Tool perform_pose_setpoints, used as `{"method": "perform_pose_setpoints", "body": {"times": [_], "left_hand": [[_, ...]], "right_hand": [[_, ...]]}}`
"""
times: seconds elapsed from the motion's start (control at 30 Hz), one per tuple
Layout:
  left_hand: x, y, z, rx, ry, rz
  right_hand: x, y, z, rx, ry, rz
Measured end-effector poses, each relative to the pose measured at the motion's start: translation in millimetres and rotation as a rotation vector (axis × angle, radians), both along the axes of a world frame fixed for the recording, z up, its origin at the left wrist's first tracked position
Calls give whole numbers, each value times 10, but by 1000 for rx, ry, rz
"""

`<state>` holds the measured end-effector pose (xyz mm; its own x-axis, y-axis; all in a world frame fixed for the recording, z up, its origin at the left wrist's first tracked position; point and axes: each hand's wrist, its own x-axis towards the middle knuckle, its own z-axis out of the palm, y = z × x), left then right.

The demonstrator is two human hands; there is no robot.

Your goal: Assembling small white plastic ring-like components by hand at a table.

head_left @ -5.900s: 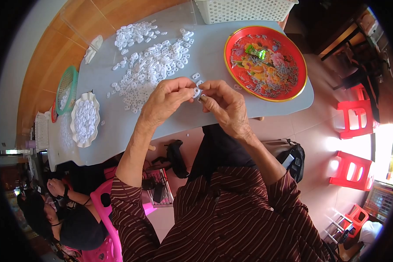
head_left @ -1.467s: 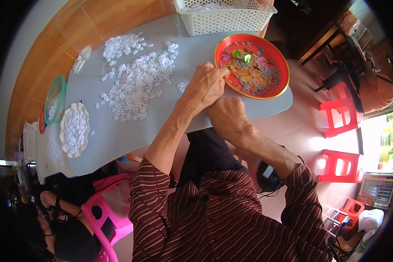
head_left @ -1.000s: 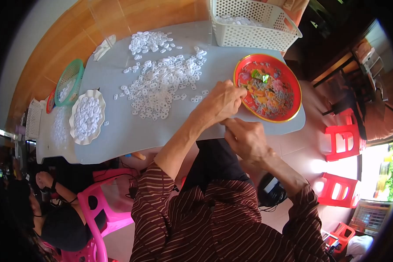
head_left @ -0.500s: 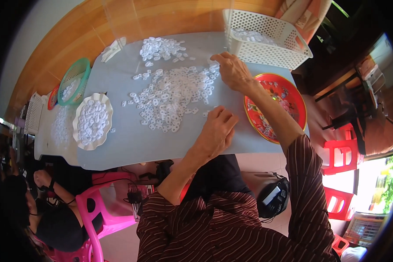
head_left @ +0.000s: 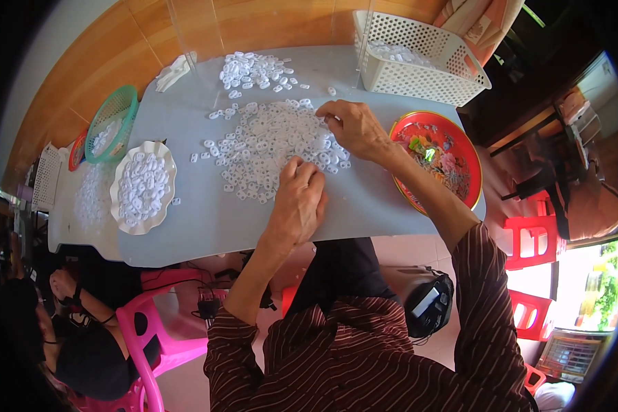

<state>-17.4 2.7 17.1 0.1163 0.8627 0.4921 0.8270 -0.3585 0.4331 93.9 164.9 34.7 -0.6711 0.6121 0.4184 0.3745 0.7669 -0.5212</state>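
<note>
Small white oval plastic pieces with holes (head_left: 268,141) lie in a broad loose pile on the grey table. At the pile's near right edge my left hand (head_left: 299,199) rests with its fingers curled together; whatever they may hold is hidden. My right hand (head_left: 357,130) reaches to the pile's right edge, palm down. Its fingers are bent and apart, with the index finger stretched toward the pieces and nothing visibly held. Beyond the pile is a smaller heap of the same pieces (head_left: 250,71). A red round tray (head_left: 426,115) with small metallic-looking bits sits beneath my right forearm.
At the left stands a scalloped white dish (head_left: 169,165) full of white pieces, with a green basket (head_left: 132,113) behind it. A white perforated basket (head_left: 419,82) is at the back right. Someone sits at lower left on a pink chair (head_left: 139,329).
Both hands have moved left against the pile, the right one also slightly nearer to me. The pile's right side looks more compact, and a stray piece shows beyond my right hand.
</note>
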Motion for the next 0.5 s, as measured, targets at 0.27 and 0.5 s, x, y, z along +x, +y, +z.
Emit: {"method": "perform_pose_setpoints", "body": {"times": [0.27, 0.5], "left_hand": [[12, -11, -50, 65, -21, -8], [11, -32, -78, 109, -25, 77]], "right_hand": [[187, 15, 43, -30, -52, 136], [321, -59, 93, -167, -112, 128]]}}
